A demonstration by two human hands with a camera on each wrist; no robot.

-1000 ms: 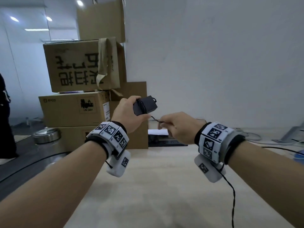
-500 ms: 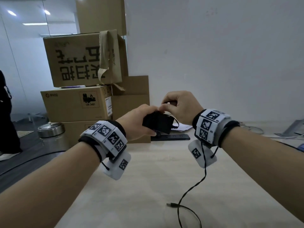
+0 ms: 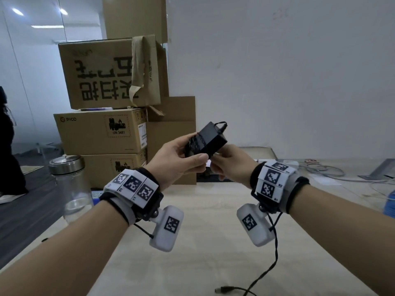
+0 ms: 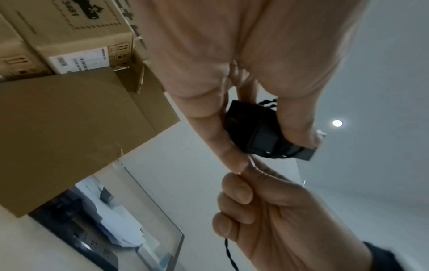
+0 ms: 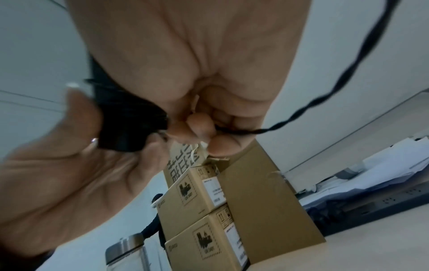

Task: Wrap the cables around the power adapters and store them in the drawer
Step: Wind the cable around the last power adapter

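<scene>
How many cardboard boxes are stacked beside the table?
5 visible: the top box, the hand-lettered box, the PICO box, the bottom box and the plain box behind; more may be hidden.
</scene>
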